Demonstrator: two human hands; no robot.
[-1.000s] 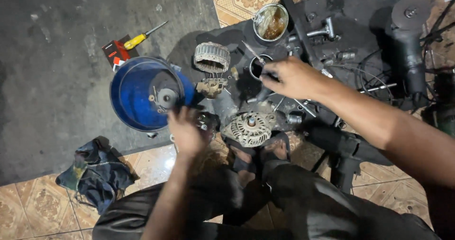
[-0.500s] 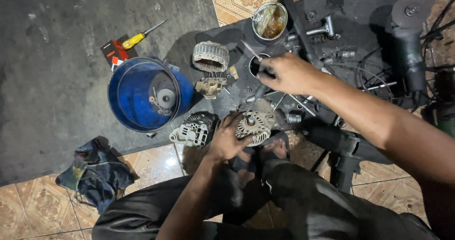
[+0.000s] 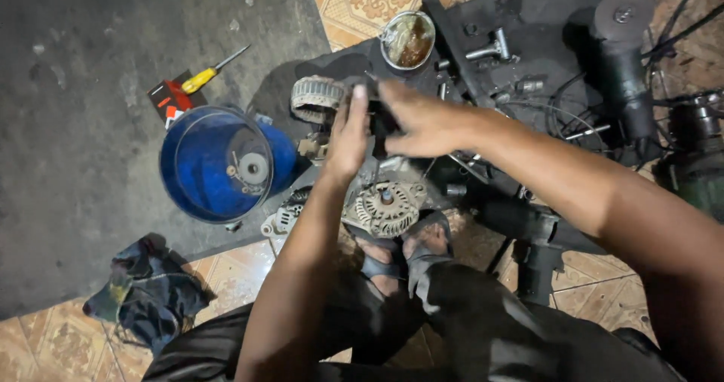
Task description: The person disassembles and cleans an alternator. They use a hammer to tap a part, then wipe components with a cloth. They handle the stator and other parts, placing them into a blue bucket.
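**Two hands meet over a small dark part above the alternator housing**

Both hands are raised together over the dark mat (image 3: 528, 20) on the floor. The left hand (image 3: 348, 137) is upright, fingers straight and loose, its palm against a small dark part (image 3: 379, 122). The right hand (image 3: 426, 122) reaches in from the right, and its fingers close on that same part; what the part is cannot be told, as it is blurred and mostly hidden.

Just below the hands lies the ribbed metal alternator housing (image 3: 385, 205), near the person's sandalled feet (image 3: 411, 246). A toothed ring (image 3: 317, 97) lies just left of the hands. A blue bucket (image 3: 215, 163) stands further left, with a yellow-handled screwdriver (image 3: 207, 74) beyond it. A metal cup (image 3: 407, 39) of brownish liquid sits above the hands. A crumpled dark rag (image 3: 143, 291) lies on the tiled floor.
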